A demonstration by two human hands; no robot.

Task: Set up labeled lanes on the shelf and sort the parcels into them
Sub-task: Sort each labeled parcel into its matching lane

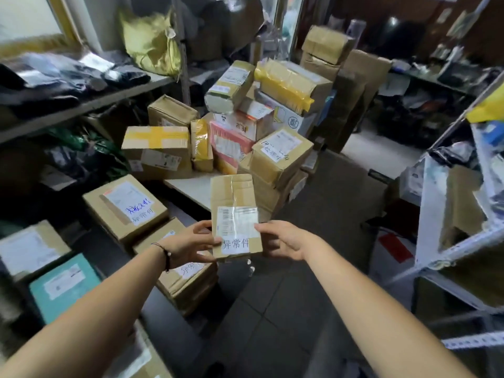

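Parcel [234, 211] between both outstretched hands [191, 242] [283, 238]

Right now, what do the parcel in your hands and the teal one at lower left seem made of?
Held parcel: matte brown cardboard, creased at the flaps; glossy clear tape along its seam catches light; labels look like white paper. Teal parcel: smooth flat teal face with a white paper label, likely printed card, possibly plastic mailer; too blurred to tell.
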